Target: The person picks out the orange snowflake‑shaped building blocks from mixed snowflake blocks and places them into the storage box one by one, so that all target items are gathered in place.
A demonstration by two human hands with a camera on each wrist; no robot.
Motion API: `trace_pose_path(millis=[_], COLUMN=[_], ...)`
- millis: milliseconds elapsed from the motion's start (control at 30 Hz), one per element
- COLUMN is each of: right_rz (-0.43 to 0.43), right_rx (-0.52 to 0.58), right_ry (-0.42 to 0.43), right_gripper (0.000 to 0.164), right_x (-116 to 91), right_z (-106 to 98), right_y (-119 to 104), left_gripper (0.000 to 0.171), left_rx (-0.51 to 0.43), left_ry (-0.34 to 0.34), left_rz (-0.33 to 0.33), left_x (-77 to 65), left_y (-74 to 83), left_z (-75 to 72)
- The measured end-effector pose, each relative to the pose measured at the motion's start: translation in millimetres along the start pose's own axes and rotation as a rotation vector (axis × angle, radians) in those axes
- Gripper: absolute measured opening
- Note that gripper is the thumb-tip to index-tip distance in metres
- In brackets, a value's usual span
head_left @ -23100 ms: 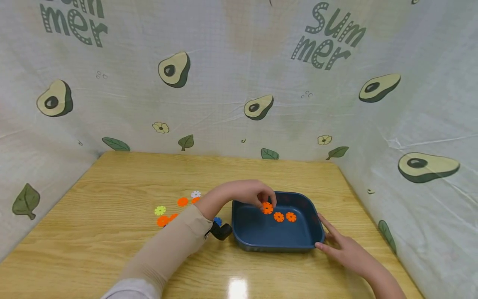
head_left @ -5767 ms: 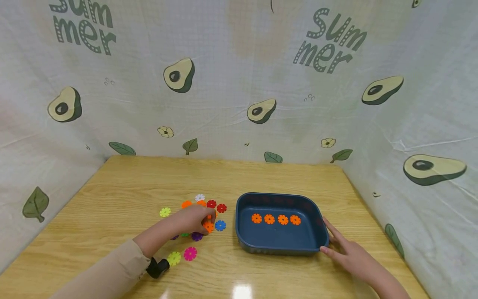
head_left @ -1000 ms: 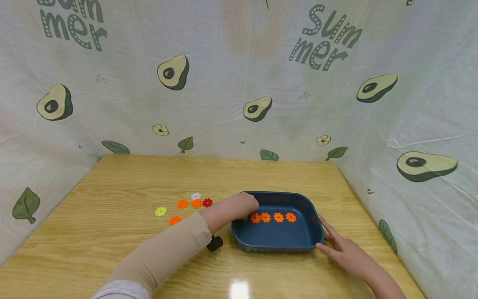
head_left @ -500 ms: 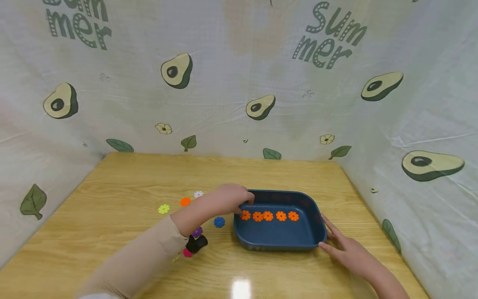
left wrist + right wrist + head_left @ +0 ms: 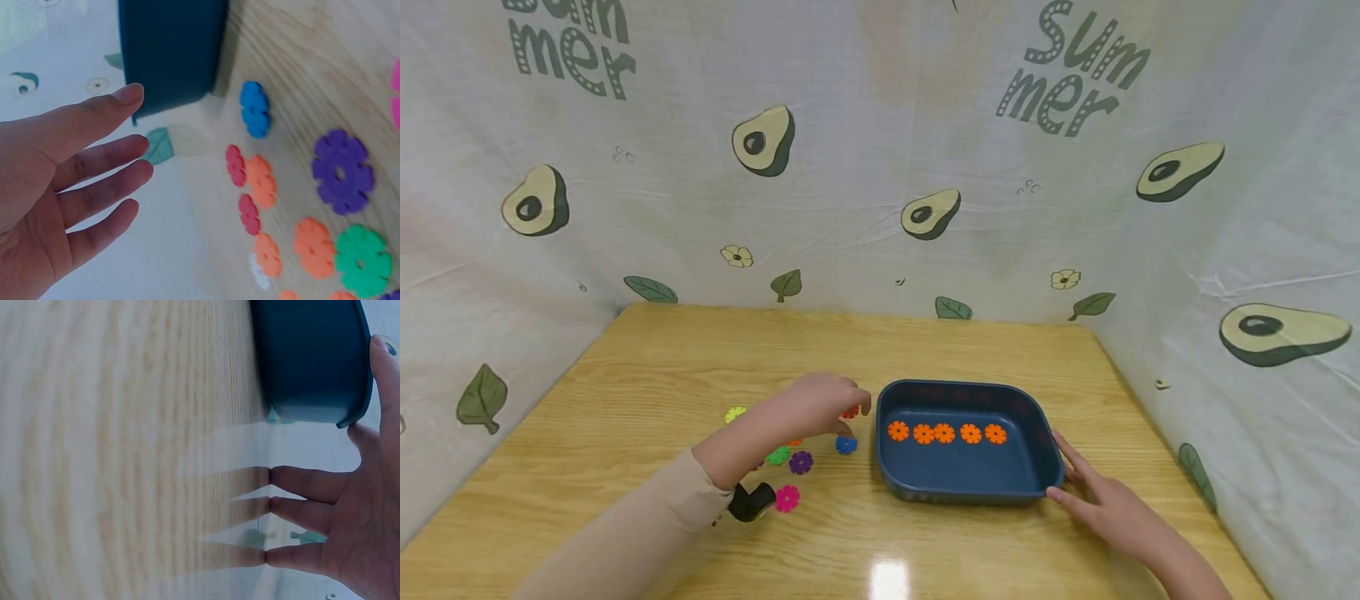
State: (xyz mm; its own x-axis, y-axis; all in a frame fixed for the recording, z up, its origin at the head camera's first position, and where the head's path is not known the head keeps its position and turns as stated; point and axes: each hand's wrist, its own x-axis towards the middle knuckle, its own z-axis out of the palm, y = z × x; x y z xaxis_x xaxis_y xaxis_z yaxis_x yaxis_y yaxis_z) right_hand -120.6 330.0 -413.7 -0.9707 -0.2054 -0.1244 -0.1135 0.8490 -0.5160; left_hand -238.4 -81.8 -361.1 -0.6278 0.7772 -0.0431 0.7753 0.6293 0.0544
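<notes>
A dark blue tray (image 5: 967, 493) sits on the wooden table and holds several orange flower discs (image 5: 944, 433) in a row. My left hand (image 5: 847, 406) hovers just left of the tray above loose discs, fingers straight and holding nothing. In the left wrist view, the left hand (image 5: 94, 169) is spread beside the tray (image 5: 172, 50), above a blue disc (image 5: 255, 109), orange disc (image 5: 261, 181) and purple disc (image 5: 342, 172). My right hand (image 5: 1078, 487) lies flat on the table at the tray's right front corner. In the right wrist view, its thumb (image 5: 382, 381) touches the tray (image 5: 306, 356).
Loose discs lie left of the tray: blue (image 5: 846, 444), purple (image 5: 801, 461), green (image 5: 778, 456), pink (image 5: 787, 498), yellow-green (image 5: 735, 413). A cloth with avocado prints walls in the table (image 5: 700, 350) at the back and both sides.
My left hand has left an orange disc at the left end of the row in the tray and drawn back left over the loose discs. The right hand stayed put.
</notes>
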Motion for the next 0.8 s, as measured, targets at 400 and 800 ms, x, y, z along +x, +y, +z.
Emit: trace_pose_path(millis=[400,800], right_rz=[-0.020,-0.024], right_rx=[0.002,0.019], right_ry=[0.024,0.025], right_gripper=[0.080,0.080], right_x=[-1,-1], right_z=[0,0], right_y=[0,0], left_gripper=[0.029,0.032], left_rx=[-0.081,-0.095], left_ry=[-0.057,-0.137], left_rz=[-0.096,-0.207], left_x=[-6.9,3.7], left_y=[-22.0,-41.5], left_z=[16.5,36.2])
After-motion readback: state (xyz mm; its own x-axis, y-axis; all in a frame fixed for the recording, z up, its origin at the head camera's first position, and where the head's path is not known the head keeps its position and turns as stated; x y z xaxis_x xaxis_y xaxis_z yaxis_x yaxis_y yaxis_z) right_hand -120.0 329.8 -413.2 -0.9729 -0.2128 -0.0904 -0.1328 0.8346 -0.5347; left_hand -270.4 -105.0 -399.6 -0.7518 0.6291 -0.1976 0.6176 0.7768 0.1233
